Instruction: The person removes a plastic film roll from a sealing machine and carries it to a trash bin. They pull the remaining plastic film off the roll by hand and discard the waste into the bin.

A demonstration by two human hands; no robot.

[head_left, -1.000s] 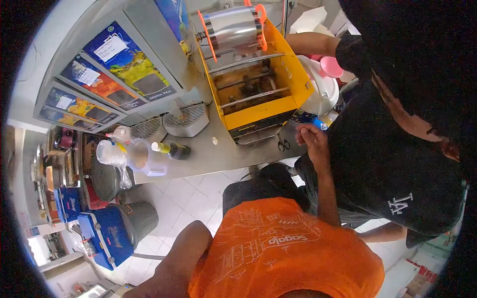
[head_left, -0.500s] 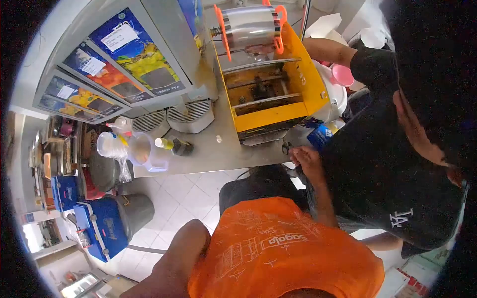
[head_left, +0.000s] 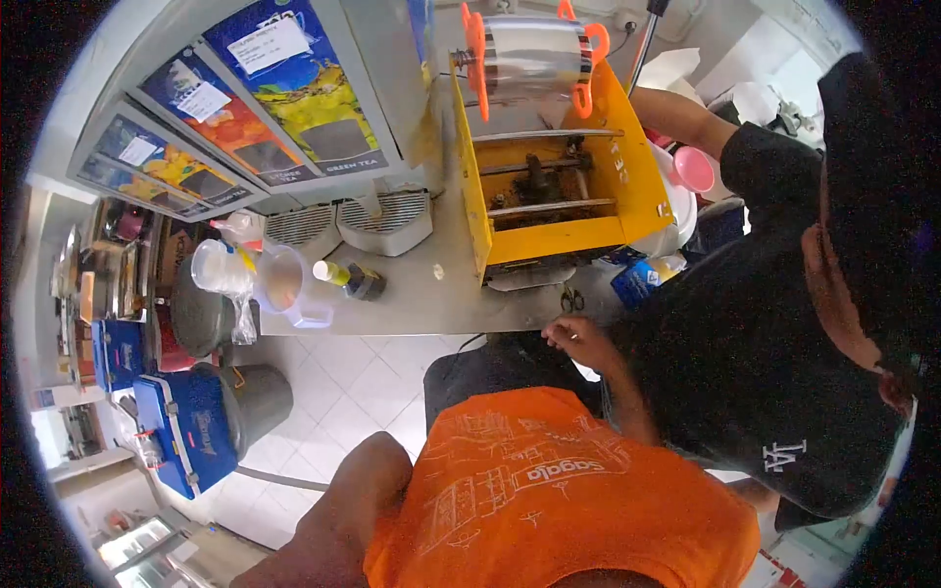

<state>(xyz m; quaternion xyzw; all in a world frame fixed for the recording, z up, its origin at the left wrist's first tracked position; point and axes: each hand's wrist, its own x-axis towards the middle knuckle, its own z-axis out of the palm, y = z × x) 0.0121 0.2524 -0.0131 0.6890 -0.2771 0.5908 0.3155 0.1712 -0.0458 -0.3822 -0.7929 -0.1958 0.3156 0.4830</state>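
Observation:
My right hand (head_left: 578, 340) is at the front edge of the steel counter (head_left: 412, 299), its fingers curled together. Whatever they may hold is too small or hidden to make out. Just beyond the fingertips, a pair of dark-handled scissors (head_left: 571, 299) lies on the counter, apart from the hand. Behind it stands a yellow machine housing (head_left: 549, 238), its top open on metal rods and a dark mechanism. A clear cylinder with orange end handles (head_left: 534, 54) sits across its back. My left arm hangs low at the left of my orange shirt; the left hand is out of view.
A co-worker in a black shirt (head_left: 725, 323) stands close on the right, one arm (head_left: 686, 116) reaching behind the machine. Tea dispensers (head_left: 314, 108), a jug (head_left: 284, 279), a dark bottle (head_left: 363, 282) and a blue packet (head_left: 637, 284) are around. Blue coolers (head_left: 186, 431) stand left.
My right hand has drawn back from the scissors toward the counter edge. The scissors lie on the counter, more fully visible. The view has shifted slightly.

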